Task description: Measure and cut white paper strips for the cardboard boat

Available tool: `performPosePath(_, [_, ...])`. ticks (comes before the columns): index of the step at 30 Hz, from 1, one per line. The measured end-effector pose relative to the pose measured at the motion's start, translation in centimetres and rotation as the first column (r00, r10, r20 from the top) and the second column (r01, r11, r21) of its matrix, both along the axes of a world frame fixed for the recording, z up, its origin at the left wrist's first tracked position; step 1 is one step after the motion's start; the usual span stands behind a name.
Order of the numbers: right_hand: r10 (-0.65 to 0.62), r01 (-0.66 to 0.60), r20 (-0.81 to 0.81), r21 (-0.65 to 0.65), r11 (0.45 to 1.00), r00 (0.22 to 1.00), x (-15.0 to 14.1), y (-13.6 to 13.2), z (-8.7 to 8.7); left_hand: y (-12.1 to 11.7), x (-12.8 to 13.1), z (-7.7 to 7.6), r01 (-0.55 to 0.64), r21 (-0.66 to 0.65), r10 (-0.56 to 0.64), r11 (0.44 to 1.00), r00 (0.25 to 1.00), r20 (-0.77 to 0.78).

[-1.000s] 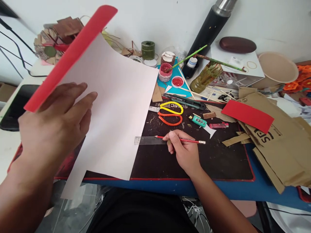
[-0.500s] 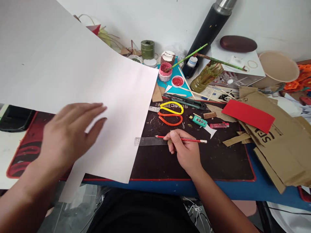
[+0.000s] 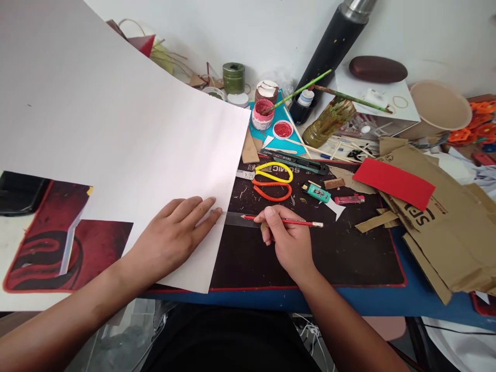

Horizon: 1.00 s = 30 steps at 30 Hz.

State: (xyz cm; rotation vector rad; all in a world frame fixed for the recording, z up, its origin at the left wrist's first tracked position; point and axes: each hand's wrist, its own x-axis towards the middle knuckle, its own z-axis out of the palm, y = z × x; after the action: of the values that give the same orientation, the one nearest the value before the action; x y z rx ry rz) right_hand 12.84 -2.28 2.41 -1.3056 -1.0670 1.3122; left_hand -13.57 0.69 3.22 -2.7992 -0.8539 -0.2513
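Observation:
A large white sheet of paper [image 3: 155, 134] spreads across the left of the desk, its far part curving upward. My left hand [image 3: 176, 235] lies on it near the right edge, fingers stretched out, fingertips by the left end of a clear ruler. That clear ruler [image 3: 233, 219] reaches from the paper's edge toward my right hand; how much of it lies under the fingers is hard to see. My right hand [image 3: 289, 237] is closed around a red pencil [image 3: 300, 222], its tip pointing left above the ruler and its white eraser end to the right.
Scissors [image 3: 273, 181] with yellow and orange handles, a utility knife [image 3: 298, 163] and two lighters lie beyond my right hand. Open red paint [image 3: 263, 116] stands farther back. Cardboard [image 3: 445, 237] with a red strip [image 3: 395, 183] fills the right side.
My left hand has come down and right onto the paper beside the ruler's end. The paper's lower left part has shifted, uncovering more of the red mat. My right hand moved slightly left with the pencil.

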Motion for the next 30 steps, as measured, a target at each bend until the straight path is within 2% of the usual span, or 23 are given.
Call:
performPosePath(3, [0.014, -0.014, 0.006, 0.005, 1.0, 1.0, -0.1, 0.0, 0.0, -0.8, 0.2, 0.4, -0.069, 0.002, 0.069, 0.998, 0.997, 0.036])
performPosePath(7, [0.023, -0.024, 0.027, 0.011, 1.0, 0.999, -0.2, 0.0, 0.0, -2.2, 0.2, 0.6, -0.02, -0.072, 0.029, 0.997, 0.992, 0.125])
performPosePath(11, [0.018, -0.019, 0.041, 0.024, 1.0, 0.999, -0.3, -0.1, -0.1, -3.1, 0.1, -0.4, -0.005, -0.086, 0.015, 0.996, 0.994, 0.111])
performPosePath(15, [0.004, -0.005, 0.024, 0.026, 1.0, 1.0, -0.4, -0.1, -0.1, -3.4, 0.4, -1.2, -0.069, -0.102, 0.084, 0.992, 0.984, 0.156])
performPosePath(19, [0.019, -0.019, 0.015, 0.02, 1.0, 1.0, -0.7, 0.0, 0.0, -3.5, 0.6, -1.3, -0.118, -0.09, 0.132, 0.989, 0.976, 0.174])
performPosePath(25, [-0.001, 0.001, 0.001, -0.002, 1.0, 1.0, -0.8, -0.1, 0.0, -3.5, 0.6, -1.4, -0.128, -0.106, 0.144, 0.986, 0.975, 0.17])
performPosePath(30, [-0.001, 0.001, 0.015, 0.0, 1.0, 1.0, -0.7, -0.2, -0.1, -3.4, 0.5, -1.8, -0.082, -0.122, 0.104, 0.989, 0.978, 0.182])
